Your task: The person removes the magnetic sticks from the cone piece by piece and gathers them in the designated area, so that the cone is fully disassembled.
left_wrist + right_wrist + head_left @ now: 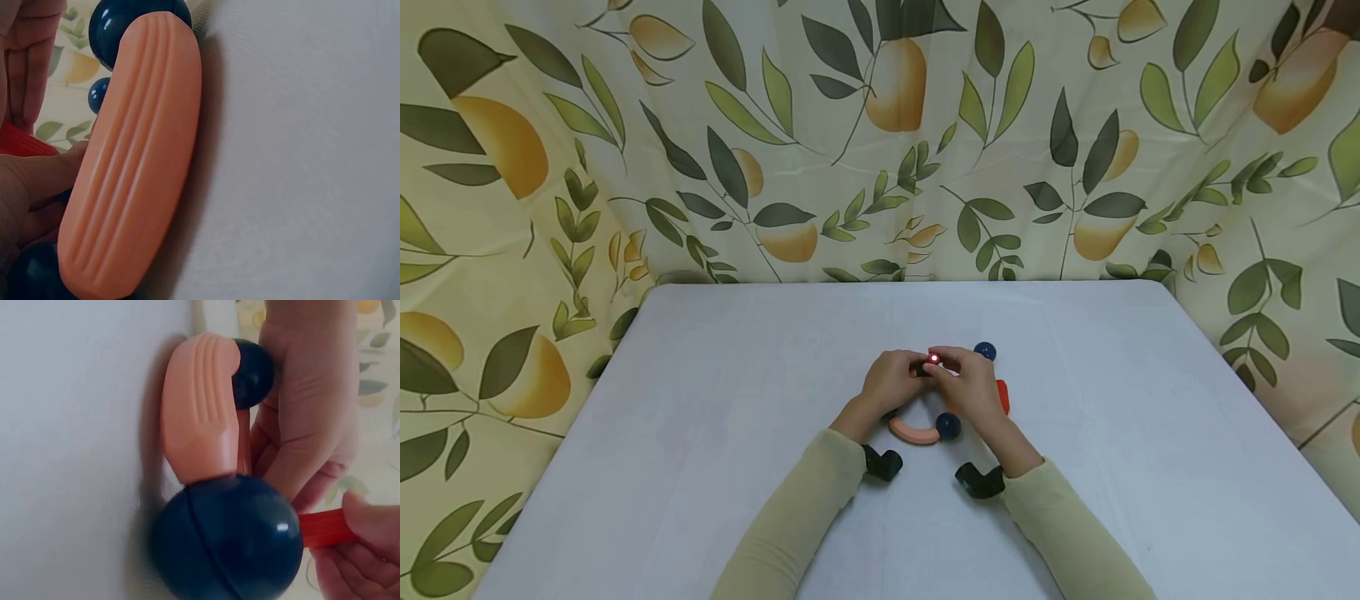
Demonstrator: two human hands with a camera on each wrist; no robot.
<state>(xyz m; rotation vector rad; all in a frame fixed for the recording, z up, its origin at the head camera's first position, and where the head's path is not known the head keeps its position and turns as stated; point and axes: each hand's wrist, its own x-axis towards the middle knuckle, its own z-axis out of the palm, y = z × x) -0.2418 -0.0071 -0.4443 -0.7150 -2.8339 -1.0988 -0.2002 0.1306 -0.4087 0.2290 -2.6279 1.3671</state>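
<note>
Both hands meet above a salmon curved piece point(914, 432) point(134, 150) point(200, 406) lying on the white table. My left hand point(891, 382) point(28, 194) point(312, 387) curls round a dark blue ball, mostly hidden by its fingers. Between thumb and fingers, my right hand point(976, 385) point(30, 69) point(369, 556) pinches a red piece point(933, 359) point(25, 140) point(326, 527), its near end pointing back in the head view. A blue ball point(948, 426) point(231, 540) joins the salmon piece's right end; another point(39, 272) shows at its left end.
Beyond my right hand lies a blue ball point(985, 351), with a red piece point(1003, 397) just right of that hand. Black wrist cameras point(883, 464) point(980, 481) sit beneath the sleeves. A patterned curtain point(850, 167) hangs behind the table's far edge point(760, 285).
</note>
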